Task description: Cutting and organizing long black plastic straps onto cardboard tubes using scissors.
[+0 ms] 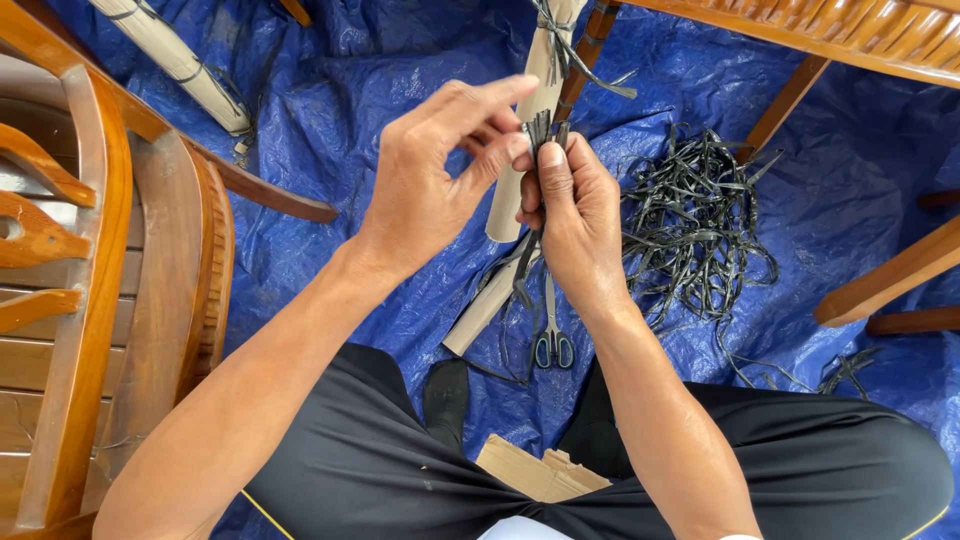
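My right hand is closed around a thin bundle of dark flat strips, whose tips stick up above my thumb. My left hand pinches the tops of those strips between thumb and fingers, with the forefinger stretched out. The lower ends of the strips hang below my right hand. Both hands are held above a pale bamboo-like stick lying on the blue tarpaulin.
A tangled heap of dark strips lies to the right. Scissors lie on the tarpaulin below my hands. Wooden chairs stand at the left and upper right. Another wrapped stick lies at upper left. Cardboard pieces rest between my legs.
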